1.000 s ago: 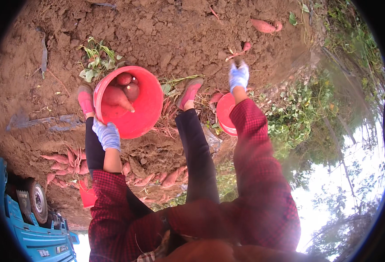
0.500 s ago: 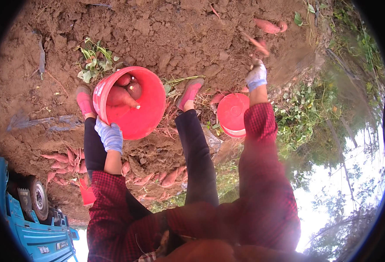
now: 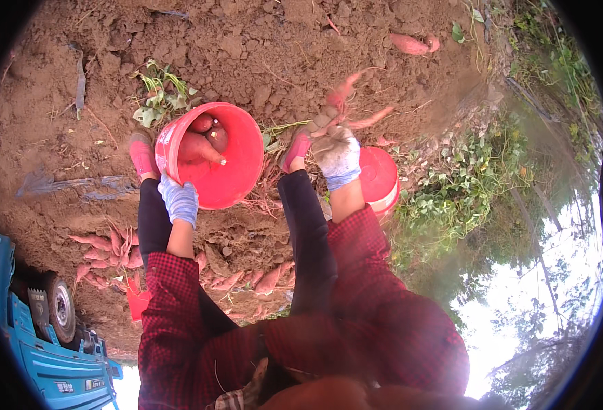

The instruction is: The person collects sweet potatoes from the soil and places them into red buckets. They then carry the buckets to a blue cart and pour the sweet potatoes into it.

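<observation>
My left hand [image 3: 178, 202], in a pale blue and white glove, is closed on the near rim of a red bucket [image 3: 241, 174]. The bucket tilts so that its inside shows, with a few sweet potatoes [image 3: 197, 148] resting along its left wall. To the right of it, my gloved right hand [image 3: 337, 156] grips a bunch of thin sweet potatoes [image 3: 368, 120] with trailing roots. That hand's palm side is dirty with soil. It partly covers a second red bucket [image 3: 378, 169], whose round red face shows.
Loose brown soil surrounds my pink shoes [image 3: 142, 156]. Two sweet potatoes [image 3: 411, 45] lie at the far right, and a pile [image 3: 113, 254] lies at the near left. Green vines [image 3: 465, 178] grow on the right. A blue truck [image 3: 55, 348] stands at the lower left.
My right hand has swung left with the bunch of sweet potatoes, from beyond the second bucket toward the first. My left hand still holds the tilted bucket's rim.
</observation>
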A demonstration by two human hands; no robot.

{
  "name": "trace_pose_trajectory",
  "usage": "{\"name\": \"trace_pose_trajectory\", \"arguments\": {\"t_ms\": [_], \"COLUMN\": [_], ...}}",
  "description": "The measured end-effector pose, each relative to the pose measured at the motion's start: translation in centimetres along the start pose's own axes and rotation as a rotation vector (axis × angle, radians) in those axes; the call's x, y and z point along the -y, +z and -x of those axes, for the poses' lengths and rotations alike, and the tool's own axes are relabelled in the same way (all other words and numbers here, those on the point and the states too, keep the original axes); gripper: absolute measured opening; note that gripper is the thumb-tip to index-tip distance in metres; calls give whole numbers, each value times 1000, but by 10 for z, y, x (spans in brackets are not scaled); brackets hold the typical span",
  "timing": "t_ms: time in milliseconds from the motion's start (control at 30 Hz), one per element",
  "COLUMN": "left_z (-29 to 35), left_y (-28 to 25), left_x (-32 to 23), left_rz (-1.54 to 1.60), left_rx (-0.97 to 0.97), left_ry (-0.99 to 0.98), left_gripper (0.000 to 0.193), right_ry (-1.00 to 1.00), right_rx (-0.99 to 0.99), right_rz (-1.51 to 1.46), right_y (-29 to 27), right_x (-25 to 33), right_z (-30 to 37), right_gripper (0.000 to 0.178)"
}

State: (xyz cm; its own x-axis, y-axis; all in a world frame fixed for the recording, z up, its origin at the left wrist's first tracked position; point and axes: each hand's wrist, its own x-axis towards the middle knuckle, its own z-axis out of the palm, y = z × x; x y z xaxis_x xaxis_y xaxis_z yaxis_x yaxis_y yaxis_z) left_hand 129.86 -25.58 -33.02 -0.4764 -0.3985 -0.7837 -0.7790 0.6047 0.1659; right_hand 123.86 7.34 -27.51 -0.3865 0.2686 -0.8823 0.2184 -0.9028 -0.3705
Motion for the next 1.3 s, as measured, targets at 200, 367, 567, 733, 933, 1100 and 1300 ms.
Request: {"name": "trace_pose_trajectory", "arguments": {"t_ms": [200,367,567,733,933,1100,1300], "left_z": [-13,20,85,114,82,40,181], "left_y": [-15,-22,-98,-79,2,7,-27], "left_x": [8,-35,-133,-227,-333,-365,-334], "left_rz": [-116,203,738,958,512,298,326], "left_rx": [103,-138,210,294,56,-8,162], "left_ry": [-66,7,-207,107,369,235,246], "left_gripper": [72,78,73,67,51,63,48], "right_ry": [64,104,6,43,80,127,128], "right_rx": [92,166,72,54,-18,54,115], "right_rz": [208,634,835,544,616,583,559], "right_y": [1,-14,-53,-79,-119,-156,-162], "right_x": [22,68,82,97,113,140,188], "right_z": [101,203,268,290,310,325,317], "right_gripper": [10,25,34,28,29,30,32]}}
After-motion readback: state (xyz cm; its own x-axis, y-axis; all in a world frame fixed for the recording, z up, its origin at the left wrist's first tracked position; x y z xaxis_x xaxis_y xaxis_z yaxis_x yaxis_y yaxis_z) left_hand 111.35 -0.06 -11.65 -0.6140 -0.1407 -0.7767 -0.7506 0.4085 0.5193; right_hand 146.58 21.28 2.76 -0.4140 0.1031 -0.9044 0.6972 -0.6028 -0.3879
